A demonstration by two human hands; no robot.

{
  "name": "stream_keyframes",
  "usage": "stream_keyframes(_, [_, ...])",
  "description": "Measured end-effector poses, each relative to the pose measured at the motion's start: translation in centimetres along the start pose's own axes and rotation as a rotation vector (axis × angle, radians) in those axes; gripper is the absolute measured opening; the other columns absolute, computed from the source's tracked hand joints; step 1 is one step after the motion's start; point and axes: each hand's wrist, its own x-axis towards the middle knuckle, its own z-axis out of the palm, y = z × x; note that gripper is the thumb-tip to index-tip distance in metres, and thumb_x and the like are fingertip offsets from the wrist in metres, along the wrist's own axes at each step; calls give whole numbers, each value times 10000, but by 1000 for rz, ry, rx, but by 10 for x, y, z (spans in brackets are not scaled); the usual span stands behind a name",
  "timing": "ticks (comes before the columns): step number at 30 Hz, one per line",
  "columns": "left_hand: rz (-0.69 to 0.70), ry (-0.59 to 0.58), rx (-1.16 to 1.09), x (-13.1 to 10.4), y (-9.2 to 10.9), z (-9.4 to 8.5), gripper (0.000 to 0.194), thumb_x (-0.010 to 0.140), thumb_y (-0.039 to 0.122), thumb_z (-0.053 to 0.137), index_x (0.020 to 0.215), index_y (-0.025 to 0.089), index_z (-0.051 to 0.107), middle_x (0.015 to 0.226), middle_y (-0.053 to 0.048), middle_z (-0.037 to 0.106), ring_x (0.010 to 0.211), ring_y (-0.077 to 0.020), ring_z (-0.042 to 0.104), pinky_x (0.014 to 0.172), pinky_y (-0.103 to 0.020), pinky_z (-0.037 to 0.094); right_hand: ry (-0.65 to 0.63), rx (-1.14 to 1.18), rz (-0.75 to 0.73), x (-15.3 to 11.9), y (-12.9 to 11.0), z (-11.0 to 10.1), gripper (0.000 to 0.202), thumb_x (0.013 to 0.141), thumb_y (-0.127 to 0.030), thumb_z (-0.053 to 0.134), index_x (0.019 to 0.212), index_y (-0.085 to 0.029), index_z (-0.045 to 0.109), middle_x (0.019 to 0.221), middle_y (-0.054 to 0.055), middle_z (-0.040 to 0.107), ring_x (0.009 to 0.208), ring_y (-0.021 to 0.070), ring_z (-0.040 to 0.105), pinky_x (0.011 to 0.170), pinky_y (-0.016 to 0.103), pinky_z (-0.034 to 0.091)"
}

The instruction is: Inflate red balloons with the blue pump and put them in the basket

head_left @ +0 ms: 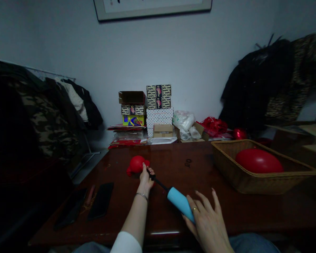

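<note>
A small partly filled red balloon (pixel 137 164) is at the fingertips of my left hand (pixel 146 177), over the left-centre of the brown table. The fingers of that hand are closed around the black end of a blue hand pump (pixel 179 202). The pump slants down to the right, its black rod showing between the blue barrel and my left hand. My right hand (pixel 206 218) lies against the barrel's near end with its fingers spread. Whether the right thumb presses on the pump is hard to tell.
A wicker basket (pixel 255 181) with a large red balloon (pixel 259 161) stands at the right. Dark phones (pixel 100 201) lie at the left edge of the table (pixel 171 158). Small black rings (pixel 188 162) lie mid-table. Boxes (pixel 159 117) and plastic bags (pixel 183 121) line the back.
</note>
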Motion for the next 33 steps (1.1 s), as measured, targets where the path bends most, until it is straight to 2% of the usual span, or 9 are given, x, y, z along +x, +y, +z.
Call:
stream_keyframes(5, [-15, -45, -24, -7, -8, -1, 285, 879, 377, 509, 706, 160, 442, 531, 59, 384, 375, -26, 366, 340, -118, 297, -31, -23, 15, 6, -4, 4, 419, 740, -370, 632, 1111, -176, 600, 930, 65, 688, 1097, 259, 522, 1117, 546, 71])
stream_keyframes(10, [-31, -55, 15, -14, -25, -2, 268, 887, 331, 509, 692, 163, 433, 529, 49, 410, 396, -41, 398, 371, -136, 329, -103, -75, 28, 21, -14, 10, 464, 738, -368, 650, 1138, -141, 590, 945, 92, 680, 1118, 272, 509, 1119, 540, 47])
stream_keyframes(16, [2, -33, 73, -16, -39, 0, 313, 841, 396, 567, 675, 172, 423, 518, 48, 421, 398, -54, 404, 387, -161, 351, -94, -111, 29, 34, -24, 25, 466, 740, -319, 651, 1157, -128, 569, 935, 103, 671, 1145, 285, 489, 1112, 546, 50])
stream_keyframes(23, [41, 42, 81, -4, -28, -2, 307, 871, 351, 532, 661, 179, 389, 488, 72, 369, 347, -35, 344, 329, -137, 262, -15, -92, -38, 25, -20, 32, 446, 774, -348, 611, 1174, -162, 544, 993, 99, 665, 1177, 290, 463, 1097, 578, 70])
stream_keyframes(28, [66, 41, 77, 3, -12, -7, 291, 893, 324, 497, 664, 174, 397, 499, 65, 384, 349, -32, 352, 328, -134, 267, -14, -49, -33, 4, -3, 23, 444, 770, -374, 611, 1169, -188, 553, 1047, 75, 663, 1183, 279, 459, 1102, 573, 71])
stream_keyframes(33, [71, 44, 83, 5, -2, -7, 273, 905, 306, 476, 677, 172, 408, 497, 66, 383, 346, -32, 353, 333, -130, 274, 63, 11, -54, -9, 7, 8, 404, 790, -385, 564, 1151, -203, 568, 986, 53, 683, 1135, 270, 493, 1098, 580, 86])
